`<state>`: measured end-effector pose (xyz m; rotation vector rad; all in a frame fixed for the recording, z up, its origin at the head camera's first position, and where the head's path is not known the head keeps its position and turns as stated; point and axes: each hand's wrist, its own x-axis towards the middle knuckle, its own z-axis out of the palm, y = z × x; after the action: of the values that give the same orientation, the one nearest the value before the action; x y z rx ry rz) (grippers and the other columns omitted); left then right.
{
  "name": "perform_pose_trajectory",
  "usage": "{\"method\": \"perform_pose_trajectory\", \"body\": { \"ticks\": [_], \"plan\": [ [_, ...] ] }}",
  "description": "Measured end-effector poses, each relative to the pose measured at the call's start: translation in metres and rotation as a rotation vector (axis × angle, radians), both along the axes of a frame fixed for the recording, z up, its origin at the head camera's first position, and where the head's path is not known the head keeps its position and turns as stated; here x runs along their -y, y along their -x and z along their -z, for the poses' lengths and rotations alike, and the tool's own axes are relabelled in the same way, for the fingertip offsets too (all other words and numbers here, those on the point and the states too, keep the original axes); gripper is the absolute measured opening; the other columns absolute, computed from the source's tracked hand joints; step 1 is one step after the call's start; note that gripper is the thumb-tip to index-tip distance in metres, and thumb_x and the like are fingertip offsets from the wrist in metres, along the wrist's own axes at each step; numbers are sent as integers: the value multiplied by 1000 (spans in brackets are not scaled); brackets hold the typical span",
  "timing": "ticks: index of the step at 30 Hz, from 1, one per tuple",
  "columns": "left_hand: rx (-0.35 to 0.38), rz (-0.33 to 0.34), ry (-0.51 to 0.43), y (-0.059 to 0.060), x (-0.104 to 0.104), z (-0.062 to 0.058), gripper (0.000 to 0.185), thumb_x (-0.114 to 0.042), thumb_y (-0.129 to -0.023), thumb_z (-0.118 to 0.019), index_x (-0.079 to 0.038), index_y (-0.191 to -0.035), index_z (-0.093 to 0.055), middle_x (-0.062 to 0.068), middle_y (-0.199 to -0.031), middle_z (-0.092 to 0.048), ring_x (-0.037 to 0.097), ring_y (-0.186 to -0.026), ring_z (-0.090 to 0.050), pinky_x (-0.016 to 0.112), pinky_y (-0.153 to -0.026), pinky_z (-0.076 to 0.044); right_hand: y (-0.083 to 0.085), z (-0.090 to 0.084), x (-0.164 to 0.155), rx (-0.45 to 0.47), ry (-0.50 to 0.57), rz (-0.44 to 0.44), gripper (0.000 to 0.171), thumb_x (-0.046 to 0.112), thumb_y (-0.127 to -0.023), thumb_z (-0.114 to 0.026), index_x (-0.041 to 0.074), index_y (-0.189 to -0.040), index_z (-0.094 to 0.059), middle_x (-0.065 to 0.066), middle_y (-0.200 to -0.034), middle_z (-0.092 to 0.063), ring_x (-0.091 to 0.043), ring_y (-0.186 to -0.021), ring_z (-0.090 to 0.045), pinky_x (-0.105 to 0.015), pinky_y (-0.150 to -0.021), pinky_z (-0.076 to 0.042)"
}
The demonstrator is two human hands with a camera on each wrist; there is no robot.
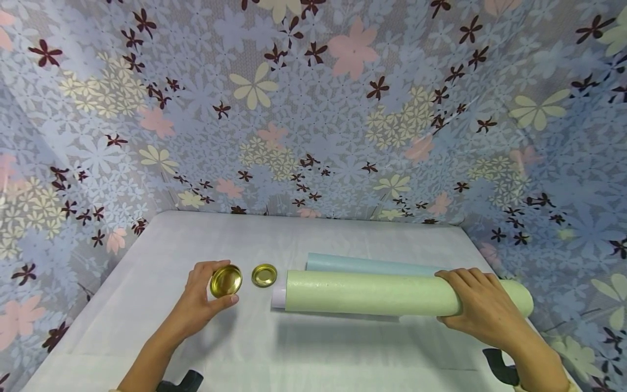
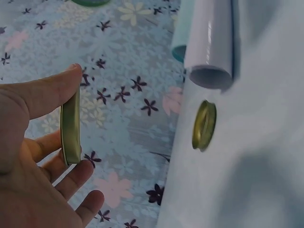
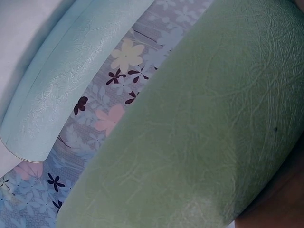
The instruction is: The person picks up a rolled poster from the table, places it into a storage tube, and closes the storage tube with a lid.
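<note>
My left hand (image 1: 208, 296) pinches a round gold metal cap (image 1: 226, 280) between thumb and fingers, just above the white table (image 1: 147, 305); the left wrist view shows that cap (image 2: 71, 126) edge-on in my fingers (image 2: 71, 180). A second gold cap (image 1: 264, 275) lies on the table beside it, also seen as the flat cap (image 2: 204, 124). My right hand (image 1: 477, 302) grips the right part of a long light-green roll (image 1: 362, 294), whose white inner tube (image 1: 278, 296) sticks out at the left end. The green roll (image 3: 199, 142) fills the right wrist view.
A pale blue roll (image 1: 367, 265) lies on the table right behind the green one, and shows as the blue roll (image 3: 66, 80) in the right wrist view. A flowered curtain (image 1: 313, 109) surrounds the table at back and sides. Dark clamps (image 1: 502, 366) sit at the front edge.
</note>
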<state>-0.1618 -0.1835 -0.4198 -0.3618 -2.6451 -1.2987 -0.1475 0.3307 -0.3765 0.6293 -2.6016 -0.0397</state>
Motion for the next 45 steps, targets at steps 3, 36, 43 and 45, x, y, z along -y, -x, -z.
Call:
{"method": "perform_pose_trajectory", "body": {
  "ticks": [3, 36, 43, 45],
  "plan": [
    [-18, 24, -27, -3, -2, -3, 63, -24, -80, -75, -16, -134, -44, 13, -133, -38, 28, -122, -33, 60, -94, -36, 0, 0, 0, -8, 3, -6, 81, 37, -46, -89, 15, -117, -58, -5, -104, -63, -29, -92, -56, -49, -77, -40],
    [145, 247, -422, -20, -38, -20, 60, -12, -85, -68, -21, -137, -39, 5, -140, -40, 29, -123, -39, 50, -102, -32, -2, -2, 2, -27, 19, 3, 83, 37, -45, -89, 16, -118, -56, -5, -105, -63, -29, -94, -55, -48, -76, -39],
    [156, 278, -461, -20, -46, -16, 59, -10, -85, -68, -18, -136, -40, 4, -137, -42, 24, -122, -41, 48, -103, -32, -3, -4, 4, -21, 22, 1, 83, 36, -45, -89, 16, -118, -56, -5, -105, -63, -29, -94, -56, -49, -75, -39],
    [146, 292, -468, -20, -48, -14, 59, -9, -85, -68, -16, -137, -40, 3, -137, -43, 21, -122, -41, 44, -104, -32, -3, -4, 5, -20, 24, -2, 83, 36, -45, -89, 16, -119, -56, -5, -105, -63, -29, -94, -56, -49, -76, -39]
  ]
}}
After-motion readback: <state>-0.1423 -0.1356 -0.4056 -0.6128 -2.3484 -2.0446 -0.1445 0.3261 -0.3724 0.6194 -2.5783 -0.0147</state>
